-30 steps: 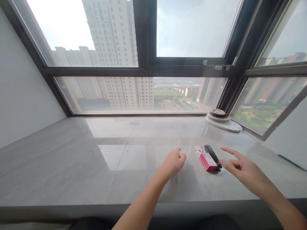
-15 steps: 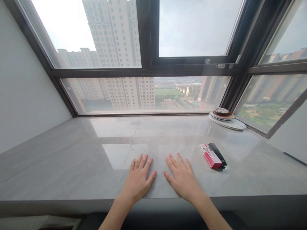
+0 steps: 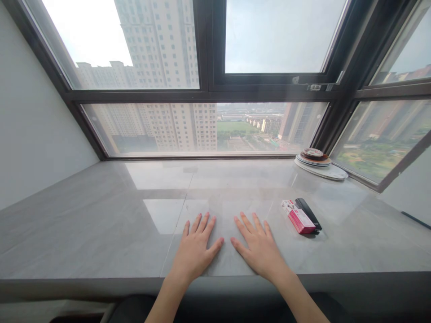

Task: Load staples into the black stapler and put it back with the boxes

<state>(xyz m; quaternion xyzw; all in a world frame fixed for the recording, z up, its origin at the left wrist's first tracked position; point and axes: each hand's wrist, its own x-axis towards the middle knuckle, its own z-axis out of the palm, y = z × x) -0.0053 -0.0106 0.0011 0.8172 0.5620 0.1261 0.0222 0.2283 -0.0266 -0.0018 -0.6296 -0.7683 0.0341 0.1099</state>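
Note:
My left hand (image 3: pixel 194 249) lies palm down on the grey marbled window sill (image 3: pixel 101 224), fingers spread, holding nothing. Beside it, a short gap to the right, my right hand (image 3: pixel 257 249) rests flat in the same way with its fingers apart. To the right of my right hand lies a small pink and white box (image 3: pixel 301 220). A black stapler-like object (image 3: pixel 309 213) sits against the box's right side, partly hidden by it. Neither hand touches these two things.
At the back right corner, a stack of plates (image 3: pixel 316 162) stands near the window frame (image 3: pixel 208 96). A thin dark strip (image 3: pixel 415 220) lies along the right edge by the wall. The sill's front edge runs under my wrists.
The view has shifted slightly, and both hands sit a little further right in it, still flat with fingers spread. The box, black object and plates stay in place on the sill.

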